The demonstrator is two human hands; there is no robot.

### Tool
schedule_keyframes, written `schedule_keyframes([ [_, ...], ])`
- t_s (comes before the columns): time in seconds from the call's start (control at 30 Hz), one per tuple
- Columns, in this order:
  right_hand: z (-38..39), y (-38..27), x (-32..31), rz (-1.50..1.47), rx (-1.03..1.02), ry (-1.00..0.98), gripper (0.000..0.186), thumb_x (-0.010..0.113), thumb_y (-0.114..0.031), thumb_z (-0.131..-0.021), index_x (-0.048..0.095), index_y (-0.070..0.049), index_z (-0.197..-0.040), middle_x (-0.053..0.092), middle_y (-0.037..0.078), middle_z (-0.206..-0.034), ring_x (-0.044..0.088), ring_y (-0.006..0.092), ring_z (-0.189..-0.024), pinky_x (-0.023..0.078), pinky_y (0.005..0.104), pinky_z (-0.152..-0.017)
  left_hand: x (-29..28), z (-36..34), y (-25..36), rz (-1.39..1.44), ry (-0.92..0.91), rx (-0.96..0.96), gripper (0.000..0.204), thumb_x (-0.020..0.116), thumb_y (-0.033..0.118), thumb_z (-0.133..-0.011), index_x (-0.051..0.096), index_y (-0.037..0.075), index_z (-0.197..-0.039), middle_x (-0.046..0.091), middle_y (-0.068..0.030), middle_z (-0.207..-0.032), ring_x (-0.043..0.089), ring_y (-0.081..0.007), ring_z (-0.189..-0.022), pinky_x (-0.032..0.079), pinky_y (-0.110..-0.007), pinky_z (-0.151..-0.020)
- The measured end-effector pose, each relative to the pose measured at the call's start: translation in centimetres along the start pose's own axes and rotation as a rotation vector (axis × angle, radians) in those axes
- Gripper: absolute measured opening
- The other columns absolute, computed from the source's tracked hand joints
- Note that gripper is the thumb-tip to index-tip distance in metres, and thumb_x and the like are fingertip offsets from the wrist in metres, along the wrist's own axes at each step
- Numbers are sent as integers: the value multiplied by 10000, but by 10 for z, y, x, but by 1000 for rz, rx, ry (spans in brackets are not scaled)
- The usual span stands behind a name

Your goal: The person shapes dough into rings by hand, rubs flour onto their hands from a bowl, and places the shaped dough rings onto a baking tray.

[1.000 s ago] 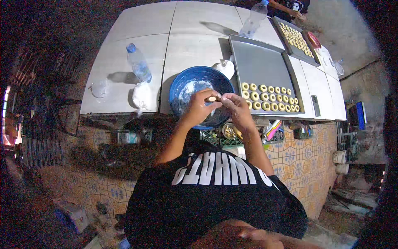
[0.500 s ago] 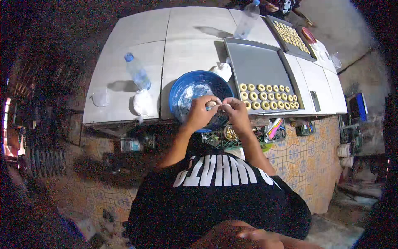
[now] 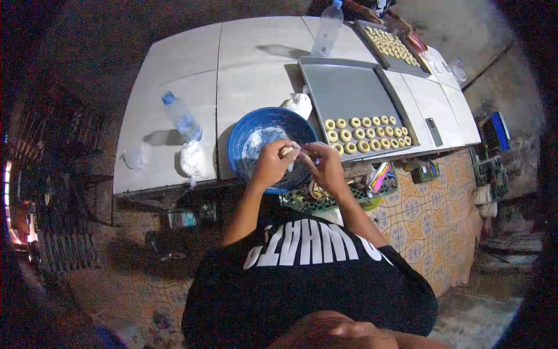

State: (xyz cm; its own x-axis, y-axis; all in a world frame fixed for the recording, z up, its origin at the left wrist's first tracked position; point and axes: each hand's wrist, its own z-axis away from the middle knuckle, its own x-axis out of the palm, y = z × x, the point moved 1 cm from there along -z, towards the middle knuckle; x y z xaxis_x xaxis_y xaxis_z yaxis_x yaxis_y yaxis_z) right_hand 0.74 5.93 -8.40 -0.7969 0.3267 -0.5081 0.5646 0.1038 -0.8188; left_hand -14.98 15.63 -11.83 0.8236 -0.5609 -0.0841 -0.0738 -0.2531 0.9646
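Observation:
Over a blue bowl (image 3: 247,128) with white powder inside, my left hand (image 3: 272,163) is closed on a pale piece of dough (image 3: 286,151). My right hand (image 3: 324,164) meets it from the right, fingertips bent and close together at the dough; what they hold is too small to make out. Right of the bowl lies a metal tray (image 3: 343,93) with rows of dough rings (image 3: 365,132) along its near part. A white bag (image 3: 299,106) sits just behind the bowl.
At left stand a water bottle (image 3: 181,116), another white bag (image 3: 193,158) and a clear item (image 3: 133,157). Farther back are a large bottle (image 3: 328,26), a second tray of dough (image 3: 395,46) and another person (image 3: 363,11). A phone (image 3: 433,131) lies at right; a crate (image 3: 299,198) is below the table.
The view has shifted, so the table sits lower and further left. My hands stay together over the bowl, fingers slightly repositioned. The other person's hands have moved near the far tray.

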Motion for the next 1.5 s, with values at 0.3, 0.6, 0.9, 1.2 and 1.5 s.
schedule_keyframes([
  [0.3, 3, 30, 4, 250, 6, 253, 206, 705, -75, -886, 664, 4, -1072, 691, 170, -965, 690, 316, -883, 537, 370, -782, 2, 8, 8, -54, -45, -18, 134, 641, 86, -967, 727, 35, -1057, 647, -10, -775, 569, -77, -681, 467, -268, -616],
  [0.6, -11, 38, -15, -270, 343, 119, 272, 707, -238, -957, 712, 6, -1077, 708, 56, -857, 631, 123, -762, 518, 322, -700, -15, 7, -14, 177, 76, -234, 185, 562, 107, -1018, 655, -20, -1116, 653, -78, -967, 624, -141, -864, 505, -292, -811],
  [0.9, -9, 43, -5, -512, 348, 73, 182, 664, -160, -1002, 676, 1, -1087, 619, -42, -848, 514, 43, -701, 410, 210, -610, -29, 6, -8, -289, -92, -233, 217, 817, 135, -826, 701, 1, -951, 709, -140, -890, 681, -225, -842, 525, -368, -791],
  [1.2, -9, 24, -6, -548, 366, 76, 229, 699, -175, -974, 686, -3, -1125, 610, -47, -859, 509, 45, -720, 394, 208, -621, -28, 2, -43, -646, -98, -164, 370, 890, 181, -717, 735, 22, -1014, 647, -216, -1053, 606, -408, -1056, 475, -460, -947],
  [1.5, -7, 35, 1, -582, 308, 65, 310, 602, -93, -985, 636, 24, -1270, 672, 45, -1122, 597, 105, -980, 469, 240, -863, -14, -19, 25, -347, -2, 17, 485, 812, 195, -823, 668, 50, -1263, 666, -181, -1167, 634, -335, -1120, 493, -425, -989],
])
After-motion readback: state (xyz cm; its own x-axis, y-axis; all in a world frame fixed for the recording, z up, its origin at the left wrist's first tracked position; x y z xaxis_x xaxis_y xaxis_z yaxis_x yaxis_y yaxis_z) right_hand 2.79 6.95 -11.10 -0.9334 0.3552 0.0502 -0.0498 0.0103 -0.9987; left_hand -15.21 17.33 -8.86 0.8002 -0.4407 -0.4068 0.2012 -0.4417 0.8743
